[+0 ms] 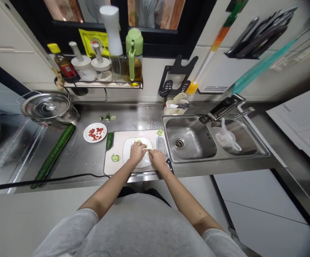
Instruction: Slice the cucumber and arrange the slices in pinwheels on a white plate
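Both hands rest over a white plate (128, 150) that lies on a white cutting board (117, 144). My left hand (136, 152) has its fingers curled over pale cucumber slices (138, 141) on the plate. My right hand (157, 157) pinches toward the left hand's fingertips at the plate's right side; what it holds is too small to make out. A knife (162, 146) lies on the board just right of the plate. A cucumber slice (115, 157) and a short cucumber piece (109, 140) lie at the board's left.
A whole cucumber (53, 154) lies on the steel counter at left, beside a small plate of red pieces (95, 132) and a lidded pot (47, 107). The sink (194, 137) with a plastic bag (225, 137) is at right. A black cable (37, 180) runs along the counter's front edge.
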The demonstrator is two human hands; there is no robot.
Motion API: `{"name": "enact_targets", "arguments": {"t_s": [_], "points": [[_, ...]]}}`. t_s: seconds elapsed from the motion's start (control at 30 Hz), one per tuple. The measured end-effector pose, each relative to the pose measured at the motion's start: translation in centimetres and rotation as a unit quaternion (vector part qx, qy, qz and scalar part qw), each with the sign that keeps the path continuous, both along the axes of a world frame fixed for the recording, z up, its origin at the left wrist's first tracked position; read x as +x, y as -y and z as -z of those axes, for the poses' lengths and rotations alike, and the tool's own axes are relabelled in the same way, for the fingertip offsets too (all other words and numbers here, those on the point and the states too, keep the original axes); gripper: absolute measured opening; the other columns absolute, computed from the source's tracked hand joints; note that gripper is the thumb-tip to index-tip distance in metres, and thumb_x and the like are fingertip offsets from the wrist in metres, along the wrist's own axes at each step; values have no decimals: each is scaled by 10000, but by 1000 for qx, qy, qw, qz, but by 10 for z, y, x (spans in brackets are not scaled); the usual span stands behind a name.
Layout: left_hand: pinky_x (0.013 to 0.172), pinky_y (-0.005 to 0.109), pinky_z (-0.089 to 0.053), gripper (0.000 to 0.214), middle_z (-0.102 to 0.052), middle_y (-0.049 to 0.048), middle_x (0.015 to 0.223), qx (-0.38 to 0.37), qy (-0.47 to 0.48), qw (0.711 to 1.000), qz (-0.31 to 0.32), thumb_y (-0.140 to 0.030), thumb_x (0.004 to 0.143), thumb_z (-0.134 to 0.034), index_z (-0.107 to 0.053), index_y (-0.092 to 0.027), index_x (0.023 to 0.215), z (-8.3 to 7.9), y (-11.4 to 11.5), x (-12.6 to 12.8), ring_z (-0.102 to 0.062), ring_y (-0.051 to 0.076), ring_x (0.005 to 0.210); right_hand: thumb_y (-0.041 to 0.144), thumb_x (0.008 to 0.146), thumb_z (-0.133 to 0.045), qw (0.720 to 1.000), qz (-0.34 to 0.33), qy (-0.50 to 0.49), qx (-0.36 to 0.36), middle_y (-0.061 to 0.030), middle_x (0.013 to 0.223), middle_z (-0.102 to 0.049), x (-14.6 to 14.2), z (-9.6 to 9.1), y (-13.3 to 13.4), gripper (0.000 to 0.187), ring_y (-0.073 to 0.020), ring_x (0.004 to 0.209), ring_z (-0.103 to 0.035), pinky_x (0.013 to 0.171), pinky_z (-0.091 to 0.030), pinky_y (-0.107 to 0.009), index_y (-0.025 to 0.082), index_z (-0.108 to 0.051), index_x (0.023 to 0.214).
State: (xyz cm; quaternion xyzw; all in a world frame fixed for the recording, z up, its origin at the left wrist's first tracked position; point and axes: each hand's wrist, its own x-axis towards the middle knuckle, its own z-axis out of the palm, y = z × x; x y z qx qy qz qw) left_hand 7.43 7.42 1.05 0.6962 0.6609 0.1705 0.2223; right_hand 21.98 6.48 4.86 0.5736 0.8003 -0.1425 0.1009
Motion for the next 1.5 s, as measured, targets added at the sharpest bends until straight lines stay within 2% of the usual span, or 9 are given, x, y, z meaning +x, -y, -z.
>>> {"name": "enact_targets", "arguments": {"t_s": [0.4,0.63,1.4,1.5], "points": [[892,367,-350,222,-586,64,1020,-11,-2,1000,-23,-363,850,-582,-702,-264,1008,0,0,1,-462,242,1035,318,982,-303,1000,10,7,4,-80,1018,-683,0,4,4,385,-202,929,-612,720,-385,-268,298,-541,1284],[877,366,-344,259,-595,66,1001,-10,2,999,-31,-389,892,-511,-711,-256,987,0,2,2,-461,236,1018,332,981,-321,1000,15,3,0,-92,1020,-685,-1,5,4,380,-192,925,-616,731,-379,-260,277,-544,1283],[899,370,-338,222,-599,64,1028,-32,-9,999,-40,-349,872,-544,-701,-262,1003,-5,1,4,-459,241,1055,307,979,-308,1000,17,0,-4,-92,1023,-692,-2,4,6,386,-189,923,-621,742,-389,-259,275,-557,1273],[901,375,-343,219,-605,66,1029,-32,1,999,-40,-350,870,-544,-704,-259,990,-7,1,4,-466,243,1055,315,972,-330,999,26,-24,-8,-82,1048,-693,0,4,7,390,-182,936,-622,758,-396,-255,283,-536,1302]]}}
